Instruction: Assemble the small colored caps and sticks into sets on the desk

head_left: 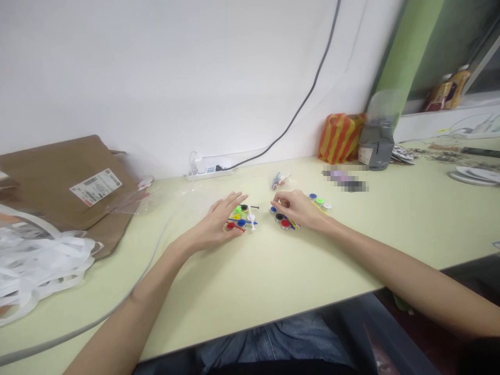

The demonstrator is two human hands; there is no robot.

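Observation:
My left hand (216,223) rests low over the table with fingers stretched out and apart, beside a cluster of small round pieces with thin plastic sticks on them. Among these are a white stick (252,220), a blue round piece (241,223) and a red one (230,226). My right hand (300,207) is curled in a pinch, its fingertips by a small blue-topped round pot (273,209); whether something is between them is hidden. Under it lie a black-topped pot (279,216) and a red-topped pot (285,224). Blue, green and white-topped pots (327,207) sit beyond the wrist.
A bag of small coloured pieces (280,181) lies near the wall. A power strip (211,169) stands at the back. Brown packaging (58,182), white strips (39,260) and a grey cable (117,302) occupy the left; a striped bag (339,138) and grey pouch (376,146) the right.

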